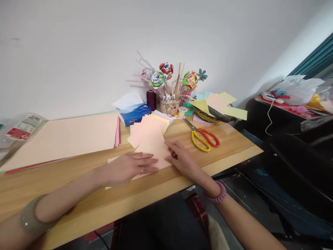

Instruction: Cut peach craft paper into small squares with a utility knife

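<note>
A pale pink sheet of paper (154,142) lies at a slant on the wooden table, over other pale paper whose corner pokes out at the lower left. My left hand (130,166) rests flat on the sheet with its fingers stretched out. At the sheet's right edge is my right hand (182,159); its forefinger and thumb tips touch the edge with a gap between them, and the other fingers curl in partly hidden. Just behind lies a fanned pile of pink and yellow paper squares (145,126). Scissors (201,135) with one yellow and one red handle lie right of my right hand.
A stack of large coloured sheets (75,133) covers the table's left. At the back stand a blue tissue pack (135,114), a dark thread spool (151,100), a holder (169,106) with paper flowers and sticks, and a basket (205,116) of paper pieces. A black chair (293,166) stands right.
</note>
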The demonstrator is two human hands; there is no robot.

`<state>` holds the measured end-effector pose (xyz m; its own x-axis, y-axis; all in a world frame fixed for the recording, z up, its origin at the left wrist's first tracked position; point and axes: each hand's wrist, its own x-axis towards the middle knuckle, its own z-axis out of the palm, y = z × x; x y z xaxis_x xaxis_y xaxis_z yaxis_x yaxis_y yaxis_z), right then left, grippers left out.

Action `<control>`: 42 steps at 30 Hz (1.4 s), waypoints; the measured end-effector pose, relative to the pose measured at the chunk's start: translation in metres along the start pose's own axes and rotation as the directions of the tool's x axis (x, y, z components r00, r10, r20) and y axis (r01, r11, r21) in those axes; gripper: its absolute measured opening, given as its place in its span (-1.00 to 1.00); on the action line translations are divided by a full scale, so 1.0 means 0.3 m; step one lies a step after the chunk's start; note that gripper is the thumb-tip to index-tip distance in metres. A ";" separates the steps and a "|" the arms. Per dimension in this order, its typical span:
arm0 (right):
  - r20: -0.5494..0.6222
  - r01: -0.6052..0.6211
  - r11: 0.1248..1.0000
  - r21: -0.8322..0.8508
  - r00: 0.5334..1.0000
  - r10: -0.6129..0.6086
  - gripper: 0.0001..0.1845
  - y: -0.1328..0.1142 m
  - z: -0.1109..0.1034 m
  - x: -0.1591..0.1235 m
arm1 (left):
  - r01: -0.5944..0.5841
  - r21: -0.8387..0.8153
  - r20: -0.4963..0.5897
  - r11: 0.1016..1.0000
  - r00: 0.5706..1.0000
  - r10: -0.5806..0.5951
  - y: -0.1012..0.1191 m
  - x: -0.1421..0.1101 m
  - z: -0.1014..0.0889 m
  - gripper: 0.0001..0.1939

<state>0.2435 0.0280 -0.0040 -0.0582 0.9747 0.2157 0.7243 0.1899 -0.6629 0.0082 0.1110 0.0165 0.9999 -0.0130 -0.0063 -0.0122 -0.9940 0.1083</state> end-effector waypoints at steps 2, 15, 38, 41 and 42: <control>0.002 0.012 1.000 -0.012 1.000 -0.012 -0.42 0.003 0.003 -0.005 | -0.013 0.022 0.002 1.000 1.000 0.013 -0.008 0.009 -0.010 -0.45; 0.052 0.148 0.970 -0.195 0.989 -0.141 -0.50 -0.009 0.010 -0.013 | 0.022 0.190 0.034 0.982 0.999 -0.029 0.001 0.021 0.022 -0.51; 0.223 0.404 0.739 -0.539 0.915 -0.337 -0.23 -0.101 0.014 -0.199 | 0.032 0.088 0.006 0.996 0.999 -0.032 -0.029 0.022 0.043 -0.53; 0.193 0.343 0.755 -0.559 0.939 -0.284 -0.26 -0.073 0.006 -0.213 | 0.030 0.086 0.005 0.996 1.000 -0.030 -0.029 0.014 0.045 -0.52; 0.178 0.329 0.759 -0.561 0.944 -0.278 -0.27 -0.066 -0.001 -0.217 | 0.021 0.098 0.014 0.995 1.000 -0.022 -0.026 0.014 0.043 -0.52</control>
<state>0.2331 -0.0392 -0.0047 -0.3784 0.8884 0.2598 0.9165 0.3990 -0.0296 0.0124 0.1173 0.0030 0.9997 0.0077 -0.0226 0.0080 -0.9999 0.0107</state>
